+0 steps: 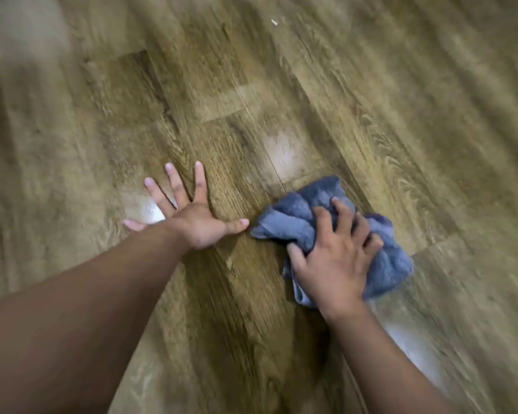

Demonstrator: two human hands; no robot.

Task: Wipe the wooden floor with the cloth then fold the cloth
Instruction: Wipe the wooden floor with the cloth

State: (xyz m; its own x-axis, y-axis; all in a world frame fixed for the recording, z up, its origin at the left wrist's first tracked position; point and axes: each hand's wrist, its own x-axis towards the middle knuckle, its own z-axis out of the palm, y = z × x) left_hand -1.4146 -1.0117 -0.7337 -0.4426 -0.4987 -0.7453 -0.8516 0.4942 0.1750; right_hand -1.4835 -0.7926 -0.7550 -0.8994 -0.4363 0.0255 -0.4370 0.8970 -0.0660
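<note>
The wooden floor filled the whole view, its brown planks running at a slant, with pale glossy patches of reflected light just beyond the hands and another beside the right forearm. The picture was smeared toward its edges, so fine grain could only be made out near the middle.

The blue-grey cloth lay bunched and crumpled on the floor under the right hand, spilling out past the fingertips and to both sides of the palm. Its nearest corner reached almost to the thumb tip of the left hand; whether the two touched could not be told.

The left hand lay flat on the floor, palm down, fingers straight and spread wide, holding nothing, just to the left of the cloth.

The right hand pressed down on top of the cloth, its fingers curled and dug into the folds, gripping a wad of it.

A small white speck lay on the floor well beyond both hands.
</note>
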